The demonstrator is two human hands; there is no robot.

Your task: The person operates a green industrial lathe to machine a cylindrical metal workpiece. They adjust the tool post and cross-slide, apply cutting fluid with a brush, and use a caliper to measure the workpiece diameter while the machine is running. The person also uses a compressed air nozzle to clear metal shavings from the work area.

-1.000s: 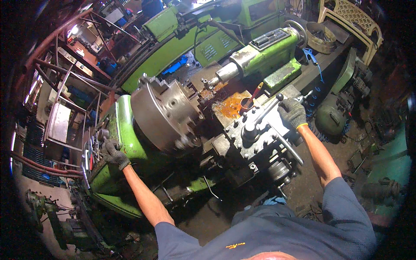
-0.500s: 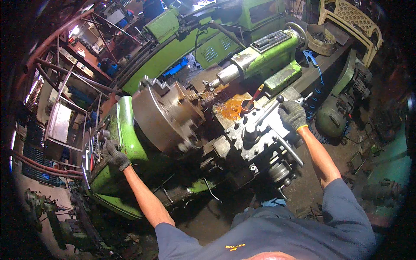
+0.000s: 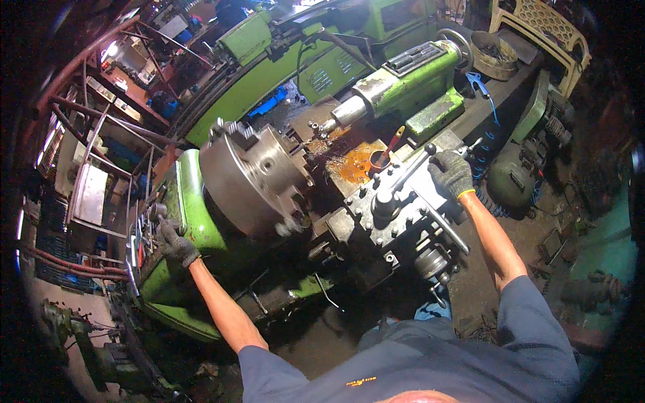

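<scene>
My left hand point(image 3: 177, 244), in a dark grey knit glove, lies on the left end of the green lathe headstock point(image 3: 201, 221). Its fingers look spread beside a small round knob point(image 3: 158, 211); their tips are partly hidden. My right hand point(image 3: 451, 173), gloved alike with a yellow cuff edge, rests over the lathe's tool post area, just right of a lever's black ball knob point(image 3: 431, 149). Its fingers bend loosely downward, with no held object visible. Between my hands stands the large steel chuck point(image 3: 238, 178), its lower jaw smeared by motion. A bolted steel tool post point(image 3: 386, 208) faces it.
A green tailstock point(image 3: 416, 80) stands beyond the tool post. A brush point(image 3: 396, 138) leans in a small cup point(image 3: 379, 160) by orange-brown fluid. Farther right are a blue air gun point(image 3: 477, 85), a metal bucket point(image 3: 494, 57), a plastic chair point(image 3: 544, 33) and a compressor tank point(image 3: 510, 176).
The chuck has turned, and a hole in its body now shows where blur was. The whole view has shifted slightly; both hands keep their places on the lathe.
</scene>
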